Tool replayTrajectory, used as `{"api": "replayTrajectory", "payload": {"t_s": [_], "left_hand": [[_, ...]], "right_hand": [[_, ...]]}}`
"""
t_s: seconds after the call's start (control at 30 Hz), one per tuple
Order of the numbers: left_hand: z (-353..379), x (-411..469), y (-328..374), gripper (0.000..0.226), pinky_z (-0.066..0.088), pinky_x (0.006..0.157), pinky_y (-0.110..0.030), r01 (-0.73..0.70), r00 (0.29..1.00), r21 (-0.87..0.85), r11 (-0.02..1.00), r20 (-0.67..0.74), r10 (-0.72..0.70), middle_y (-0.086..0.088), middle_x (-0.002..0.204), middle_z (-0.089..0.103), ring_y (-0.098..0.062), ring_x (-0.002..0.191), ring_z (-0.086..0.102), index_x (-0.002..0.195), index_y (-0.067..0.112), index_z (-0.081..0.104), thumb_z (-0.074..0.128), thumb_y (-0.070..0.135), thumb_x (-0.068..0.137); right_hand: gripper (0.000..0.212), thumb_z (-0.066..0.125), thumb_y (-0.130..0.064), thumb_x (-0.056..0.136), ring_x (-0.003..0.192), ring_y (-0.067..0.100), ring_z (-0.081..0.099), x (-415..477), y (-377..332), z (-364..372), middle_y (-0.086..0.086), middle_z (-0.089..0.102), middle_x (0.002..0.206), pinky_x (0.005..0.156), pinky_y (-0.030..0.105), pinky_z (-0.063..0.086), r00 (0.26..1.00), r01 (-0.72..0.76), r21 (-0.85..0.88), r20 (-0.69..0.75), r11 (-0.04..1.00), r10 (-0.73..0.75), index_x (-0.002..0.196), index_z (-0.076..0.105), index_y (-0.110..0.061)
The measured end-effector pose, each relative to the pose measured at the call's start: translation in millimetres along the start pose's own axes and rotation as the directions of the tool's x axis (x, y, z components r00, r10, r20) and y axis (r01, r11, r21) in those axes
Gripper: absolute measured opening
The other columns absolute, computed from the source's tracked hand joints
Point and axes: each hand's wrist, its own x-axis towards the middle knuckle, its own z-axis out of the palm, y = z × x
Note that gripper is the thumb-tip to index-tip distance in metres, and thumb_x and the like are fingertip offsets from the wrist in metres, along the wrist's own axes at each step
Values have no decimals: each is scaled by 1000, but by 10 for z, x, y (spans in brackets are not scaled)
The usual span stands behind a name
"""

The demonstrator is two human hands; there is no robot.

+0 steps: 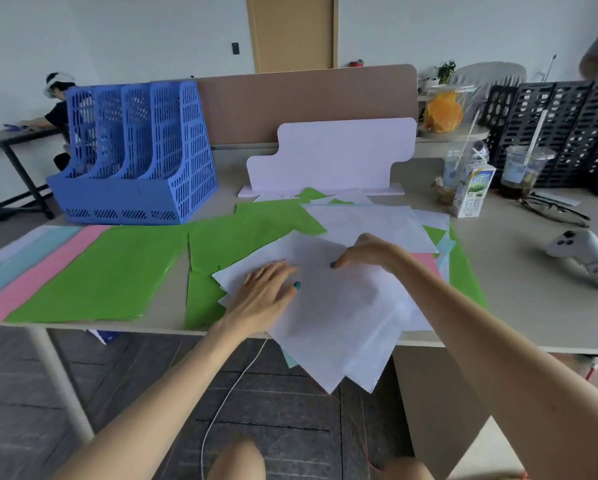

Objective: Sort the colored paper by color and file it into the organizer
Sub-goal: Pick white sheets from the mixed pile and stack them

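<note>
Several pale lavender-white sheets (342, 317) lie fanned at the table's front edge, their corners hanging over it. My left hand (264, 296) rests flat on their left part, fingers straight. My right hand (366, 252) bends down onto the same sheets further back, fingertips touching the paper. Green sheets (124, 271) lie to the left and under the pile. A pink sheet (44, 271), a light blue one (24, 261) and a pale one (10, 249) lie at the far left. Pink paper (425, 261) shows under the pile at right. The blue organizer (134, 157) stands empty at back left.
A white cardboard stand (335, 154) is behind the papers. A milk carton (472, 192), drink cups (522, 171), glasses (553, 209) and a white controller (584, 258) sit at right. Black organizers (560, 129) stand at back right. A person sits at a far table.
</note>
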Motion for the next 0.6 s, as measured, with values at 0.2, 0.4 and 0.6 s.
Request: {"api": "replayTrajectory", "payload": {"t_s": [0.2, 0.4, 0.6], "left_hand": [[-77, -41, -2, 37, 30, 108, -32, -47, 969, -144, 988, -246, 10, 5, 138, 49, -11, 127, 45, 132, 18, 47, 45, 24, 96], [-180, -95, 9, 31, 43, 94, -32, 100, 947, -280, 955, -268, -177, -1, 126, 54, -16, 110, 55, 123, 12, 55, 51, 13, 92], [-307, -133, -17, 25, 42, 72, -28, 361, 896, -222, 906, -185, -403, -2, 118, 57, -18, 104, 57, 109, 15, 63, 50, 9, 90]], "right_hand": [[35, 79, -15, 69, 59, 19, 39, -70, 103, 10, 5, 41, 69, 54, 26, 28, 998, 16, 189, -63, 982, -4, 68, 45, -9], [28, 77, -13, 72, 54, 18, 45, -258, 405, -73, 9, 53, 72, 47, 22, 30, 955, -5, 453, -262, 891, 138, 91, 61, 0], [31, 71, -22, 79, 63, 20, 50, -427, 468, 32, 11, 57, 92, 43, 23, 28, 899, 31, 537, -383, 843, 211, 101, 58, -4]]}}
